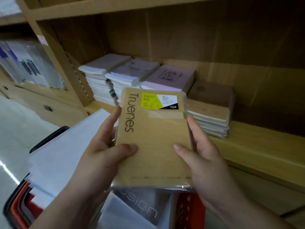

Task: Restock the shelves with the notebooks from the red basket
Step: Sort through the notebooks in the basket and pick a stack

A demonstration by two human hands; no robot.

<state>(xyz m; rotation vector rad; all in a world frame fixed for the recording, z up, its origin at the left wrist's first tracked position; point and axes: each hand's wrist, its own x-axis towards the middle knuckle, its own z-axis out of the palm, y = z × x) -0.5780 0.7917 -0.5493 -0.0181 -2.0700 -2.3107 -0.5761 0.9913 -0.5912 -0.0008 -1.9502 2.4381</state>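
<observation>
Kraft-cover notebook pack (153, 146) in clear wrap, held up in front of the shelf (257, 151), above the red basket (189, 207). Both hands clamped on it: left hand (105, 156) on left edge, thumb on cover; right hand (203, 156) on right edge, thumb on cover. Behind, notebook stacks (132, 76) sit on the shelf, brown-cover stack (211, 109) at their right. White sheets (66, 146) in basket at left.
</observation>
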